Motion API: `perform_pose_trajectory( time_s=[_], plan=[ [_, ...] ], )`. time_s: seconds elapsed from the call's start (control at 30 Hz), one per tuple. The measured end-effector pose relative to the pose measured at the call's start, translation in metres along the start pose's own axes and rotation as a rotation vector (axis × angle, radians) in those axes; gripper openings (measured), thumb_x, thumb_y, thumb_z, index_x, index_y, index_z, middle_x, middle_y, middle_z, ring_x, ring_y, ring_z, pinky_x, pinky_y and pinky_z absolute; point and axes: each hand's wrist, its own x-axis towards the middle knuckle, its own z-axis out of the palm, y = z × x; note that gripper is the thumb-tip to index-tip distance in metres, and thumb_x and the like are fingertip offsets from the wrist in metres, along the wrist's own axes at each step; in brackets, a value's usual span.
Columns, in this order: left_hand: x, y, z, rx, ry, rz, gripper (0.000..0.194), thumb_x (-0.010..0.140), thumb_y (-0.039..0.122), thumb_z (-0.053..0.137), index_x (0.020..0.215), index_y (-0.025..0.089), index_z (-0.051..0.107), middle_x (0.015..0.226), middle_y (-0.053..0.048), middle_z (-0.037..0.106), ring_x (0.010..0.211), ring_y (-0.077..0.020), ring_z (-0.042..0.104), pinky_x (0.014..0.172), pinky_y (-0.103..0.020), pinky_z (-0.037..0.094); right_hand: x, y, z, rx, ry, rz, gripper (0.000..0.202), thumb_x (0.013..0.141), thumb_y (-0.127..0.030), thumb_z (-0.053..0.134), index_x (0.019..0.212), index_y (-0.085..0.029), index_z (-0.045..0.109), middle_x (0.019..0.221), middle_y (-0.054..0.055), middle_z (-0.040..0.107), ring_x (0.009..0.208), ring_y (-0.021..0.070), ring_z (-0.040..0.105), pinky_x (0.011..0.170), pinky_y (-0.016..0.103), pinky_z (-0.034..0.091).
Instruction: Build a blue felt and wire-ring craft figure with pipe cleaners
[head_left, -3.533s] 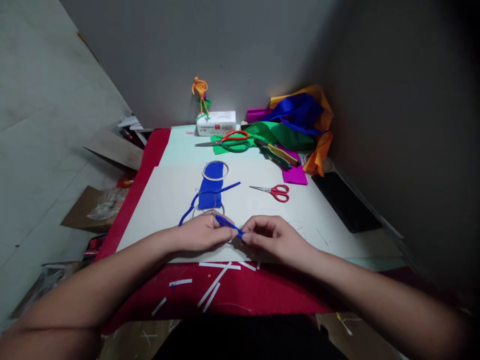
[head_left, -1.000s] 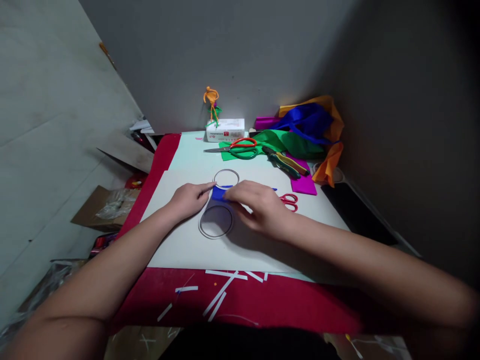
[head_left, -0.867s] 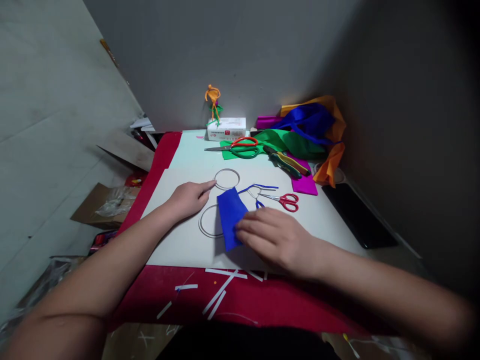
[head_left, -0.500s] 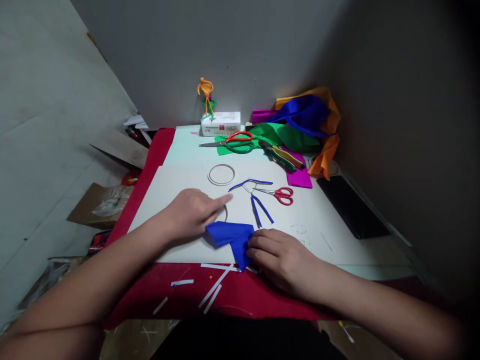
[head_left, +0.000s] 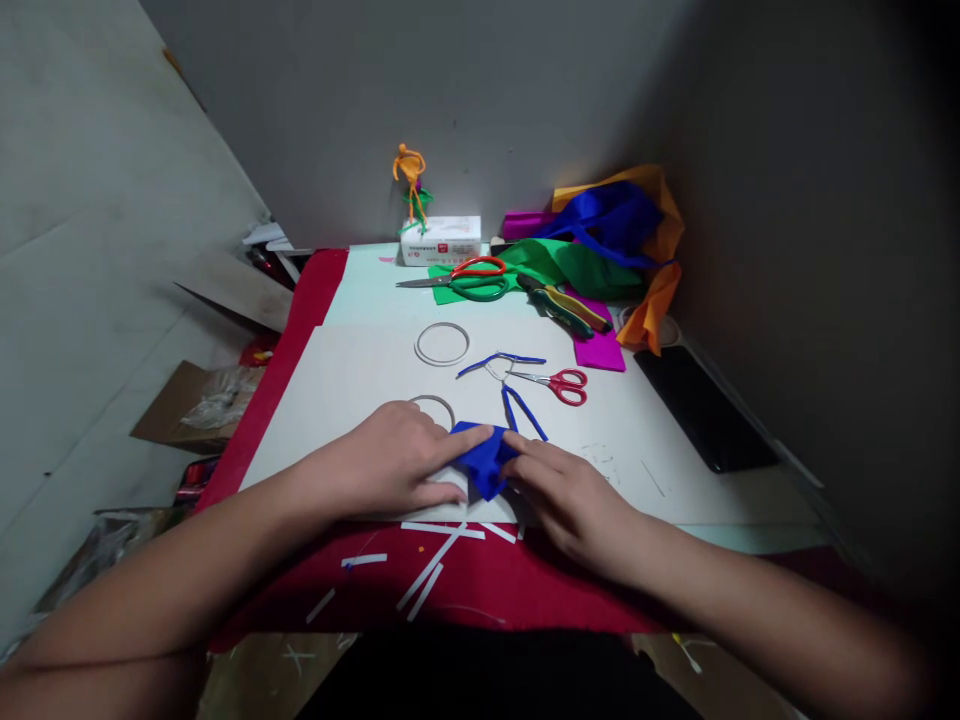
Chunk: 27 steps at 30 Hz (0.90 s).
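Note:
A folded piece of blue crepe paper (head_left: 486, 462) lies near the front of the white board, between my two hands. My left hand (head_left: 397, 455) rests its stretched index finger on the paper's upper edge, its thumb apart below. With bent fingers my right hand (head_left: 566, 500) grips the paper's right side; the thumb is hidden. Just beyond lies a wire figure (head_left: 500, 370), its arms and legs wrapped in blue. Small red-handled scissors (head_left: 568, 386) touch or overlap its middle. One wire ring (head_left: 442, 344) lies behind my left hand, and another ring (head_left: 435, 404) is partly covered by it.
Large scissors (head_left: 478, 279), pliers (head_left: 566, 308) and heaped coloured crepe paper (head_left: 607, 225) lie at the back. An orange figure (head_left: 410, 180) stands on a white box (head_left: 441, 241). A black phone (head_left: 705, 410) lies right. White strips (head_left: 425, 590) litter the red cloth (head_left: 300, 580) in front.
My left index finger has come down and right onto the blue paper. The paper now looks smaller, gathered between both hands. My right hand has shifted slightly upward.

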Motion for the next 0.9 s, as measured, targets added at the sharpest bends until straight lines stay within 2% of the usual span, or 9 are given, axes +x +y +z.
perform_pose_trajectory(
  time_s=[0.1, 0.2, 0.27, 0.33, 0.47, 0.57, 0.7, 0.8, 0.9],
  plan=[
    [0.000, 0.001, 0.004, 0.091, 0.111, -0.040, 0.045, 0.091, 0.033, 0.043, 0.133, 0.017, 0.042, 0.070, -0.003, 0.066, 0.061, -0.0188, 0.060, 0.057, -0.030, 0.039, 0.001, 0.001, 0.000, 0.093, 0.016, 0.075, 0.017, 0.090, -0.013, 0.040, 0.098, -0.016, 0.055, 0.125, 0.015, 0.056, 0.113, 0.0210, 0.055, 0.089, 0.033, 0.048],
    [-0.001, 0.000, 0.006, 0.139, 0.232, -0.051, 0.025, 0.092, 0.027, 0.040, 0.101, 0.015, 0.060, 0.060, -0.001, 0.062, 0.056, -0.0167, 0.056, 0.057, -0.031, 0.037, 0.002, 0.001, 0.000, 0.128, -0.005, 0.094, 0.017, 0.091, -0.014, 0.039, 0.097, -0.017, 0.055, 0.122, 0.014, 0.059, 0.117, 0.0203, 0.054, 0.091, 0.033, 0.047],
    [-0.002, 0.000, 0.007, 0.144, 0.275, -0.061, 0.026, 0.092, 0.026, 0.040, 0.078, 0.016, 0.059, 0.054, 0.000, 0.057, 0.051, -0.0150, 0.052, 0.056, -0.031, 0.036, 0.003, 0.001, 0.000, 0.132, 0.000, 0.066, 0.018, 0.091, -0.014, 0.040, 0.098, -0.017, 0.057, 0.118, 0.013, 0.061, 0.113, 0.0195, 0.056, 0.091, 0.033, 0.047],
    [-0.002, 0.001, 0.007, 0.142, 0.287, -0.058, 0.029, 0.092, 0.027, 0.040, 0.070, 0.017, 0.055, 0.051, 0.001, 0.055, 0.049, -0.0141, 0.050, 0.054, -0.030, 0.034, 0.004, 0.001, 0.002, 0.130, 0.011, 0.046, 0.020, 0.090, -0.013, 0.041, 0.099, -0.017, 0.059, 0.110, 0.011, 0.064, 0.102, 0.0179, 0.060, 0.087, 0.032, 0.048],
    [0.001, 0.007, 0.012, 0.116, 0.206, -0.016, 0.027, 0.093, 0.029, 0.039, 0.075, 0.017, 0.056, 0.053, 0.000, 0.057, 0.050, -0.0151, 0.053, 0.053, -0.030, 0.035, 0.006, 0.004, 0.006, 0.099, 0.021, 0.056, 0.021, 0.090, -0.016, 0.044, 0.101, -0.017, 0.061, 0.091, 0.008, 0.064, 0.082, 0.0160, 0.060, 0.074, 0.028, 0.049],
    [0.004, 0.014, 0.016, 0.103, 0.067, 0.024, 0.028, 0.094, 0.030, 0.037, 0.100, 0.016, 0.060, 0.060, -0.002, 0.063, 0.052, -0.0179, 0.057, 0.054, -0.030, 0.036, 0.007, 0.005, 0.008, 0.092, 0.048, 0.072, 0.022, 0.090, -0.018, 0.045, 0.105, -0.017, 0.061, 0.088, 0.007, 0.064, 0.080, 0.0161, 0.060, 0.072, 0.028, 0.049],
    [0.006, 0.021, 0.018, 0.130, -0.102, 0.005, 0.043, 0.094, 0.033, 0.036, 0.130, 0.012, 0.047, 0.064, -0.007, 0.067, 0.055, -0.0219, 0.061, 0.051, -0.031, 0.036, 0.007, 0.004, 0.010, 0.085, 0.081, 0.064, 0.025, 0.089, -0.016, 0.046, 0.108, -0.016, 0.060, 0.087, 0.008, 0.065, 0.080, 0.0166, 0.061, 0.072, 0.029, 0.049],
    [0.006, 0.023, 0.017, 0.137, -0.179, -0.034, 0.048, 0.094, 0.034, 0.035, 0.134, 0.010, 0.044, 0.066, -0.009, 0.067, 0.058, -0.0246, 0.062, 0.051, -0.032, 0.036, 0.006, 0.005, 0.011, 0.072, 0.106, 0.046, 0.026, 0.089, -0.016, 0.046, 0.110, -0.016, 0.059, 0.087, 0.008, 0.065, 0.078, 0.0163, 0.061, 0.071, 0.028, 0.049],
    [0.005, 0.026, 0.016, 0.124, -0.192, -0.043, 0.048, 0.095, 0.034, 0.033, 0.136, 0.010, 0.042, 0.067, -0.009, 0.066, 0.059, -0.0245, 0.061, 0.053, -0.032, 0.037, 0.007, 0.007, 0.013, 0.053, 0.137, 0.046, 0.026, 0.088, -0.016, 0.048, 0.112, -0.018, 0.057, 0.090, 0.007, 0.066, 0.079, 0.0159, 0.062, 0.070, 0.027, 0.050]
  ],
)
